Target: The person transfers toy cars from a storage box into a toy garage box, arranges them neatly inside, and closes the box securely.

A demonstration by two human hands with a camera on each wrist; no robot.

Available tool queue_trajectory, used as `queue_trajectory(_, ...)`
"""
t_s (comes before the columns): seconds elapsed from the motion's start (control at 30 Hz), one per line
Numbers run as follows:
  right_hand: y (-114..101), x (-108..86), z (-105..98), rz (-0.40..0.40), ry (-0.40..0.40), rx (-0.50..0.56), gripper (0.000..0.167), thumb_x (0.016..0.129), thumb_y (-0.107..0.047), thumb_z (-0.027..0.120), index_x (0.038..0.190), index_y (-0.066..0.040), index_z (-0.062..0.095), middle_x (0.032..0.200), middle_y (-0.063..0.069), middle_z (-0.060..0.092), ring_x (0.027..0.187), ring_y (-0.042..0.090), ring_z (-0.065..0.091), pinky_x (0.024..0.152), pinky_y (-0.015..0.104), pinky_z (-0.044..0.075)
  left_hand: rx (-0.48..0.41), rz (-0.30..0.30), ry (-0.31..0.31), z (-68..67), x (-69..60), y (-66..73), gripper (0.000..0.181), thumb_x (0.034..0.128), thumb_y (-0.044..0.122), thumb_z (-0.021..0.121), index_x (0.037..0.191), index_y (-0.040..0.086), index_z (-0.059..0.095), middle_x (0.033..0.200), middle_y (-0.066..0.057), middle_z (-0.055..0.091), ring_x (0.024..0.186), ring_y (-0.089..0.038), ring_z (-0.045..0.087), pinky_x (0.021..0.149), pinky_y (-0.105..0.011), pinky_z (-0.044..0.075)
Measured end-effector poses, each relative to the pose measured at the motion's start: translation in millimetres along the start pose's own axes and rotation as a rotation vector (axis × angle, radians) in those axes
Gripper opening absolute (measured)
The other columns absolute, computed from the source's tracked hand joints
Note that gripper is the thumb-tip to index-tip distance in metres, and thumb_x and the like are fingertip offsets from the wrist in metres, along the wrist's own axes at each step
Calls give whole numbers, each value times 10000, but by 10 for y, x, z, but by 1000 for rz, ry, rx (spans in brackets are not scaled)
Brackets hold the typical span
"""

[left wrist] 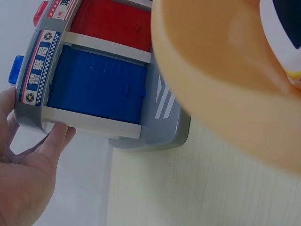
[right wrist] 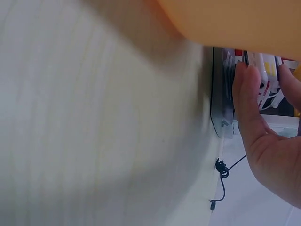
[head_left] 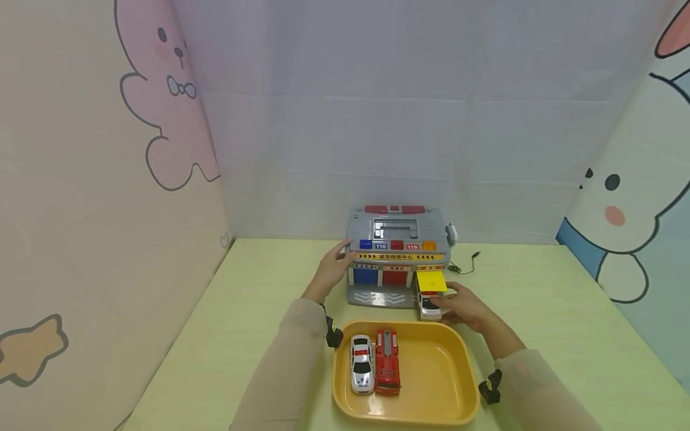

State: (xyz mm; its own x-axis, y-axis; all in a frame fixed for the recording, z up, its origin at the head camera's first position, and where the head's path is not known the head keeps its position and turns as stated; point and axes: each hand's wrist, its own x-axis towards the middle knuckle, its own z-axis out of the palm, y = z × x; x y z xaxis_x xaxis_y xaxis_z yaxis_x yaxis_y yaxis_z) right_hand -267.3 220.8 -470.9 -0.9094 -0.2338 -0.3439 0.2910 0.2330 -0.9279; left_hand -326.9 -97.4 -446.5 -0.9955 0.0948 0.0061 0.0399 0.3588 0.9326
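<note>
A grey toy garage [head_left: 396,257] stands on the table, with a blue door [left wrist: 96,84], a red door [head_left: 395,278] and a raised yellow door [head_left: 432,281]. My left hand [head_left: 330,272] grips the left edge of its upper part, fingers and thumb at the corner. At the right bay my right hand [head_left: 465,306] holds a white toy car [head_left: 429,309] with red on its roof between thumb and fingers. The car's rear sits under the yellow door, its front pointing out. In the right wrist view the tray partly covers this car [right wrist: 265,77].
A yellow tray [head_left: 431,413] stands in front of the garage. It holds a white toy police car [head_left: 362,364] and a red toy fire truck [head_left: 387,363]. A black cable [head_left: 463,268] lies right of the garage. A curtained wall rises behind.
</note>
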Motion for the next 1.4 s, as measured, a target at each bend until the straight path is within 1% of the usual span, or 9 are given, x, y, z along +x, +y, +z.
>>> queue_trajectory(0.23, -5, 30, -21, -31, 14, 4, 734, 987, -183, 608, 1463, 127, 142, 1217, 310, 522, 721, 202, 655, 659, 307, 575, 3, -6, 5, -7, 15, 18, 510, 1006, 367, 553, 1483, 234, 435, 1448, -180, 449, 1290, -371, 453, 987, -548, 422)
queue_trajectory(0.4, -12, 49, 2, -4, 48, 6, 707, 998, -185, 586, 1451, 151, 160, 1152, 240, 547, 755, 171, 646, 676, 286, 571, 7, -7, 3, -5, 21, 22, 516, 1003, 368, 558, 1486, 238, 430, 1457, -169, 442, 1303, -364, 440, 989, -542, 423)
queue_trajectory(0.63, -22, 66, 31, 20, 84, 3, 672, 1005, -179, 571, 1450, 142, 183, 1201, 298, 529, 709, 193, 664, 667, 309, 578, 2, -6, 2, -3, 27, 18, 519, 1002, 374, 557, 1487, 244, 427, 1451, -168, 449, 1294, -361, 450, 992, -546, 419)
queue_trajectory(0.97, 13, 109, 26, -16, 60, 41, 630, 1002, -123, 565, 1434, 156, 202, 1188, 290, 540, 745, 195, 669, 684, 300, 575, 4, -12, -4, 1, 20, -6, 521, 999, 389, 557, 1484, 247, 432, 1460, -158, 442, 1303, -358, 441, 1001, -544, 410)
queue_trajectory(1.13, 15, 90, 15, -55, 25, 85, 654, 966, -25, 580, 1425, 180, 162, 1152, 269, 566, 840, 235, 663, 775, 363, 569, 4, 3, -2, -3, 28, -16, 522, 1001, 377, 558, 1485, 228, 431, 1449, -178, 448, 1291, -368, 452, 991, -551, 418)
queue_trajectory(1.17, 11, 79, 14, -62, 20, 84, 674, 947, 1, 595, 1426, 180, 156, 1160, 295, 561, 871, 246, 661, 797, 380, 563, 3, 5, -2, -5, 30, -19, 522, 1001, 375, 559, 1485, 226, 432, 1451, -179, 446, 1292, -369, 450, 990, -553, 417)
queue_trajectory(1.3, 17, 60, -13, -80, 2, 31, 781, 869, 103, 641, 1431, 173, 103, 1238, 413, 479, 984, 299, 635, 844, 402, 543, -1, 2, -2, -8, 36, -32, 527, 997, 375, 567, 1485, 233, 431, 1458, -172, 440, 1297, -367, 444, 993, -556, 413)
queue_trajectory(1.37, 27, 67, -16, -77, 12, 1, 808, 843, 125, 662, 1425, 164, 104, 1316, 438, 404, 1020, 311, 618, 856, 403, 536, 0, 1, -1, -9, 33, -33, 527, 997, 376, 565, 1485, 230, 431, 1456, -174, 441, 1295, -370, 446, 991, -556, 415)
queue_trajectory(1.4, 37, 79, -18, -78, 19, -8, 811, 835, 135, 664, 1421, 160, 104, 1303, 438, 412, 1015, 318, 619, 850, 402, 537, 0, 0, -1, -7, 32, -33, 527, 997, 376, 566, 1485, 229, 431, 1453, -176, 444, 1293, -370, 448, 990, -555, 417)
